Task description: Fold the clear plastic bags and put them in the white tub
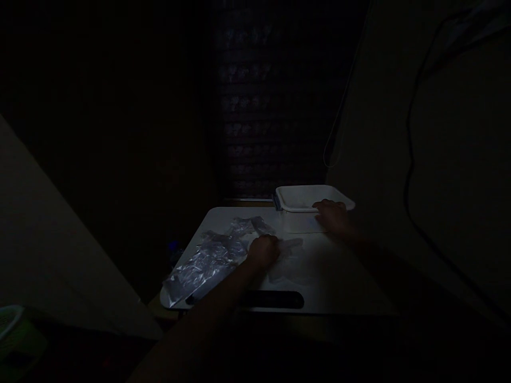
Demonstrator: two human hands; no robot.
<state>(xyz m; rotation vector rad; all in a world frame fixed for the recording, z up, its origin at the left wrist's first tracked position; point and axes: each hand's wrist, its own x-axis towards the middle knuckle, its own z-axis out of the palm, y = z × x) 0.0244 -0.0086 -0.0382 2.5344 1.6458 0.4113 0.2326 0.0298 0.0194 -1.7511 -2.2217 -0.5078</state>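
Left forearm (223, 290): nearest me.
Left fingers (273, 245): curled at clear plastic (293, 244); I can't tell if pinched.
Right fingers (320, 205): over tub (299, 221) rim, grip unclear.
Crumpled plastic (207, 261): desk's (339, 279) left; probably light, slippery; bunch it.
Tub: desk's far side, probably stiff.

Thin, clear plastic film (207, 266) is seen left of the left fingers (270, 244), its surface heavily crinkled and broken by glossy highlights. Just right of those fingers, a duller, translucent sheet (291, 271), apparently also plastic, is softly wrinkled. Around them the table (343, 287) is finished in smooth white with a faint sheen. At the right fingers (329, 204), a container (299, 221) is moulded in what looks like smooth, pale plastic. Beyond all the fingers, dim gleams are returned by a ribbed blind (247, 127), whose material cannot be told; right of them, the wall (379, 133) is matt.
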